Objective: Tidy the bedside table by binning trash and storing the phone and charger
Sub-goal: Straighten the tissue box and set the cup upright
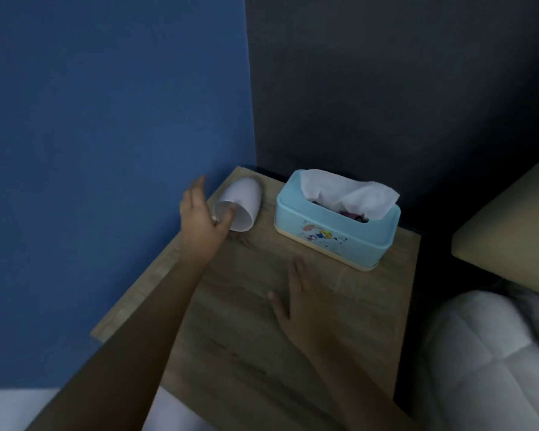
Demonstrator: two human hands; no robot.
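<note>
A white paper cup lies on its side at the far left corner of the wooden bedside table, its mouth facing me. My left hand is at the cup's rim, with the thumb hooked into the mouth and the fingers spread beside it toward the wall. My right hand rests flat and open on the tabletop, palm down, holding nothing. No phone or charger shows in this view.
A light blue tissue box with a white tissue sticking out stands at the table's far right. Blue and dark walls meet behind the table. A bed with white bedding and a beige headboard lies to the right.
</note>
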